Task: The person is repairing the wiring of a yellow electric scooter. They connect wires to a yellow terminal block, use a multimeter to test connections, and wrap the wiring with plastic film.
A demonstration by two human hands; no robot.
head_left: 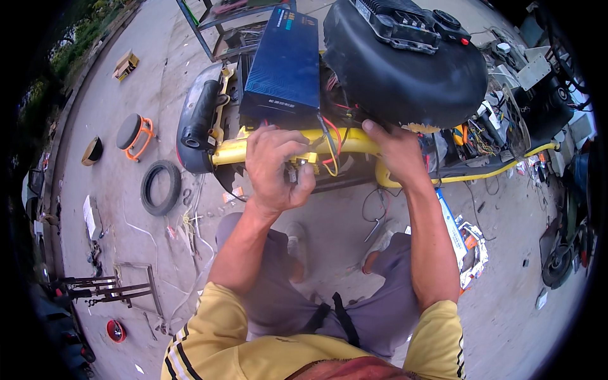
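Curled in front of a yellow frame tube (231, 152), my left hand (273, 168) has thumb and fingers around a small yellow block-shaped piece (308, 158) that looks like a plug. My right hand (400, 153) grips the same tube farther right, its thumb lying on top and its fingers mostly hidden. Between the hands, a red wire (339, 136) and a yellow wire (334, 166) loop down from a dark blue box-shaped battery (282, 69). This battery stands in the vehicle's frame, just beyond my left hand. A black seat (405, 76) is past my right hand.
On the seat lies a black finned box (399, 25). Loose wires and tools (478, 133) crowd the right side. Leftward on the ground are a tyre (160, 188), an orange-legged stool (134, 134) and a metal frame (136, 288). A blue-and-white package (451, 218) lies beside my right leg.
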